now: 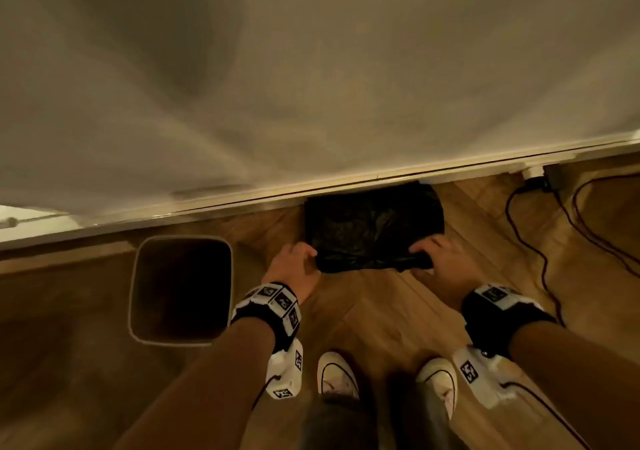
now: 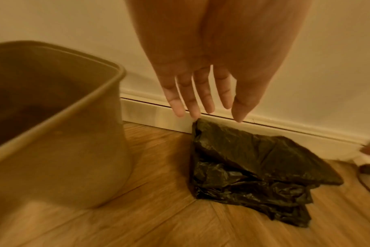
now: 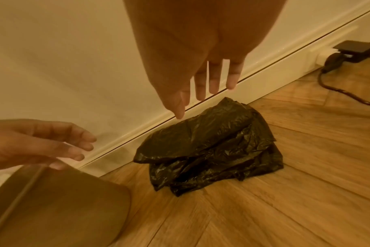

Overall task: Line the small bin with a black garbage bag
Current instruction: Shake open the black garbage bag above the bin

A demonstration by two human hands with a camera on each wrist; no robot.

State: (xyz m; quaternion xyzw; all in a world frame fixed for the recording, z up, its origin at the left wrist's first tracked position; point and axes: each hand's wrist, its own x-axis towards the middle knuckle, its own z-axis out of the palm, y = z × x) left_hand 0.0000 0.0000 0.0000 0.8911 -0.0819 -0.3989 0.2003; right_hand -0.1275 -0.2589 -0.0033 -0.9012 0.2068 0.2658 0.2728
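No readable writing anywhere; only black-and-white marker squares on your wrist bands (image 1: 277, 302). Your left hand (image 1: 294, 262) and right hand (image 1: 440, 259) hovered with fingers straight and spread, holding nothing, over the near edge of the crumpled black garbage bag (image 1: 372, 227). Bag lay on wood floor (image 1: 381, 318), beyond your hands, against the white skirting (image 2: 150, 115). Small bin (image 1: 180, 286) stood upright left of your left hand, unlined.

wooden floor (image 1: 381, 314), small bin (image 1: 180, 288), crumpled black garbage bag (image 1: 372, 229), cable (image 1: 540, 259)
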